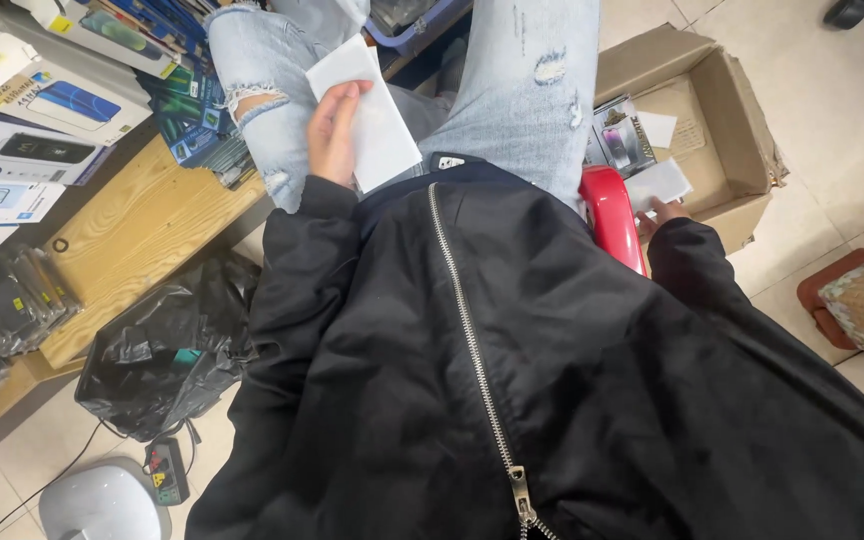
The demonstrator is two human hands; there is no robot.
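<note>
White packets (367,110), two, one per hand

Left hand (332,135) holds a flat white packet (372,115) over the lap. Right hand (660,212) grips another white packet (658,185) beside the open cardboard box (742,150), far right.

Left hand (332,130) grips a matt white paper packet (367,110), smooth-faced. Beneath it, faded blue denim jeans (522,90), frayed and torn. Left of that hand, a rough-grained bare wood surface (142,240). Right hand (660,212) touches a second matt white packet (658,184) beside a glossy red plastic seat (612,215) and a creased cardboard box (722,110).
</note>
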